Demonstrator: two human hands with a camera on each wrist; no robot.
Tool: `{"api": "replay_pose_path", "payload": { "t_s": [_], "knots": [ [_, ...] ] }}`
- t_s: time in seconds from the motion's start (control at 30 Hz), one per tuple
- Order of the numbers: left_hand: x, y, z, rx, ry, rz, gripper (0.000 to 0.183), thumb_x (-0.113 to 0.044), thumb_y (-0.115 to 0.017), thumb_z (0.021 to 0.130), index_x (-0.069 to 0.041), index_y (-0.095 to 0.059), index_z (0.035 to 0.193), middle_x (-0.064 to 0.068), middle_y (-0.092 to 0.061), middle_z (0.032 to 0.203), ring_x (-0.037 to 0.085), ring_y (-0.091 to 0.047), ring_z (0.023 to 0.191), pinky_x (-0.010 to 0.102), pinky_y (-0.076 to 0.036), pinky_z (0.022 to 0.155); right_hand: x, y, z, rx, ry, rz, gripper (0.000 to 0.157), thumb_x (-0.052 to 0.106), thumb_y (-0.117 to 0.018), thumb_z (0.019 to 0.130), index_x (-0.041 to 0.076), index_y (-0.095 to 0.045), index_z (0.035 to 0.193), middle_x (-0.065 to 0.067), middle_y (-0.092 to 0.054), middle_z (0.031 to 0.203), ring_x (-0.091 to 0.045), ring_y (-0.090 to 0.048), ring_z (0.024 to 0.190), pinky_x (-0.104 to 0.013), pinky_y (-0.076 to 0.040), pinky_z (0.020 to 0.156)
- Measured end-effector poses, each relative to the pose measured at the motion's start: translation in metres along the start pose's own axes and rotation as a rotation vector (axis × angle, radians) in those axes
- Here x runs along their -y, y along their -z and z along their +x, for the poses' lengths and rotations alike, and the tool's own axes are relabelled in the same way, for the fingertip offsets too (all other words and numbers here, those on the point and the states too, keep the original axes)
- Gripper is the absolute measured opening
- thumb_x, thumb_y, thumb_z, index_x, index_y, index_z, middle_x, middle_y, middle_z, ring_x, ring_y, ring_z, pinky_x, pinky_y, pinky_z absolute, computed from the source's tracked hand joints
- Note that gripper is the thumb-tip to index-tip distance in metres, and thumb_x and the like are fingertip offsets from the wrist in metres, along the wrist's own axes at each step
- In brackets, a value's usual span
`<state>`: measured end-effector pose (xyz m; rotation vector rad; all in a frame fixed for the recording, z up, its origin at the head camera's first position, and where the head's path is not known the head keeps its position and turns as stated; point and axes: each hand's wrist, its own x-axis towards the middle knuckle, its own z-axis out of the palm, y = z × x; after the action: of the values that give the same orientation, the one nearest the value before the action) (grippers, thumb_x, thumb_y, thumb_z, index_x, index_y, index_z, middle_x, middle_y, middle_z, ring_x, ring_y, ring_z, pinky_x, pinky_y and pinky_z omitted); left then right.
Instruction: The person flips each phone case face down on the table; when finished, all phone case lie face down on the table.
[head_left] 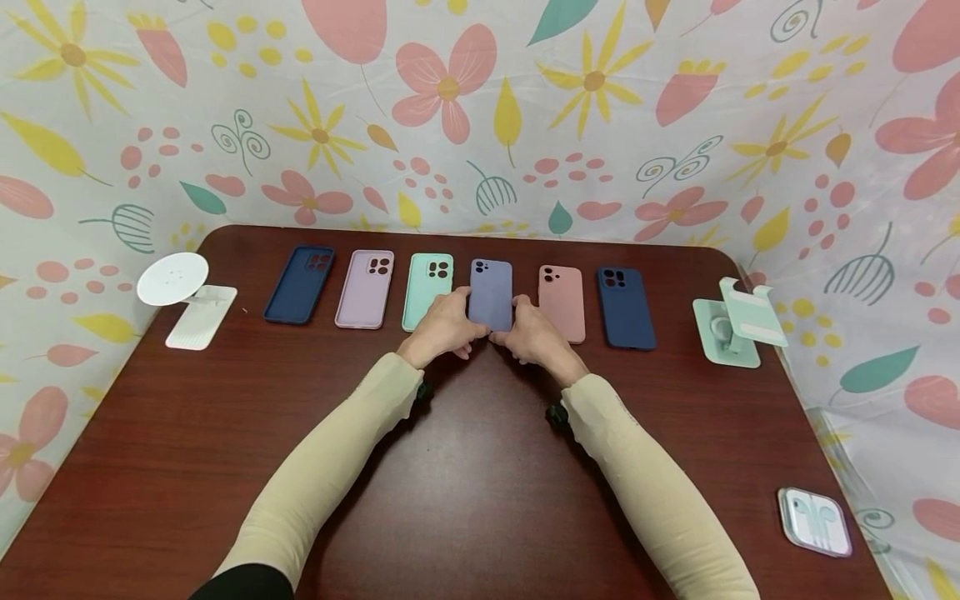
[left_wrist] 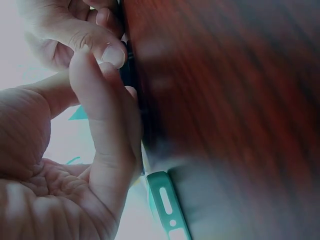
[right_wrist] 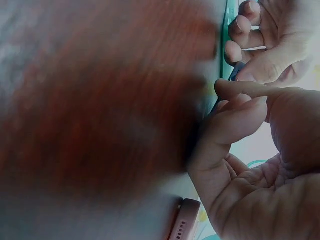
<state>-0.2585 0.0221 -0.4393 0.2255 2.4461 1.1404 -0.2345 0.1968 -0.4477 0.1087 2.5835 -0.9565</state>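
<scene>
A periwinkle phone case [head_left: 491, 293] with a camera cutout at its upper left lies in the middle of a row on the table. My left hand [head_left: 444, 323] holds its lower left edge, and my right hand [head_left: 534, 333] grips the lower right edge. In the left wrist view, the left hand [left_wrist: 102, 120] is bent along the case's side. The right wrist view has the right hand [right_wrist: 235, 135] with its thumb and fingers at the dark edge of the case. Close on the left lies a mint case [head_left: 423, 287]; a pink case [head_left: 562, 308] is close on the right.
Farther left lie a lilac case [head_left: 360, 292] and a navy case [head_left: 294, 292]; another blue case [head_left: 628, 312] is at the right. A white stand [head_left: 201, 321] and a pale green stand [head_left: 731, 333] flank the row. Boxed earphones [head_left: 814, 522] sit near the right edge.
</scene>
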Motion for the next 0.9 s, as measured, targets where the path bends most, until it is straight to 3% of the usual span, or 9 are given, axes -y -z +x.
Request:
{"api": "replay_pose_path", "payload": {
  "t_s": [0.17, 0.5, 0.53, 0.6, 0.9],
  "knots": [
    [0.0, -0.002, 0.003, 0.008, 0.023, 0.007, 0.087, -0.012, -0.078, 0.1, -0.001, -0.028, 0.171, 0.019, -0.076, 0.099, 0.014, -0.067, 0.049, 0.031, -0.065, 0.055, 0.0, 0.0, -0.001, -0.002, -0.003, -0.003, 0.087, 0.025, -0.073, 0.106, -0.005, -0.021, 0.168, -0.012, -0.069, 0.084, -0.016, -0.065, 0.057, -0.027, -0.056, 0.053],
    [0.0, -0.003, 0.006, 0.034, 0.036, 0.037, 0.088, -0.015, -0.076, 0.102, -0.001, -0.025, 0.172, 0.015, -0.075, 0.083, 0.015, -0.069, 0.05, 0.032, -0.066, 0.056, 0.001, 0.001, -0.001, 0.012, -0.02, 0.001, 0.087, 0.024, -0.072, 0.106, -0.004, -0.018, 0.169, -0.012, -0.069, 0.083, -0.016, -0.065, 0.057, -0.027, -0.056, 0.054],
    [0.007, -0.006, 0.014, 0.037, 0.026, 0.043, 0.089, -0.017, -0.077, 0.101, 0.0, -0.025, 0.171, 0.013, -0.075, 0.083, 0.014, -0.069, 0.05, 0.03, -0.065, 0.055, 0.001, 0.001, -0.001, 0.013, -0.022, 0.003, 0.087, 0.024, -0.072, 0.106, -0.004, -0.018, 0.169, -0.012, -0.069, 0.084, -0.016, -0.065, 0.057, -0.027, -0.056, 0.054],
    [0.008, -0.006, 0.016, 0.041, 0.026, 0.052, 0.089, -0.017, -0.076, 0.101, 0.0, -0.024, 0.172, 0.012, -0.075, 0.082, 0.014, -0.069, 0.05, 0.029, -0.065, 0.054, 0.001, 0.001, -0.001, 0.014, -0.024, 0.004, 0.088, 0.024, -0.071, 0.107, -0.003, -0.017, 0.17, -0.013, -0.07, 0.085, -0.016, -0.065, 0.057, -0.027, -0.056, 0.054],
    [0.0, -0.003, 0.009, 0.062, 0.045, 0.056, 0.09, -0.014, -0.076, 0.101, -0.002, -0.022, 0.172, 0.015, -0.074, 0.08, 0.016, -0.068, 0.048, 0.032, -0.065, 0.054, 0.001, 0.001, 0.0, 0.018, -0.038, 0.018, 0.087, 0.022, -0.072, 0.106, -0.003, -0.017, 0.169, -0.017, -0.071, 0.097, -0.016, -0.064, 0.058, -0.026, -0.055, 0.053]
  ]
}}
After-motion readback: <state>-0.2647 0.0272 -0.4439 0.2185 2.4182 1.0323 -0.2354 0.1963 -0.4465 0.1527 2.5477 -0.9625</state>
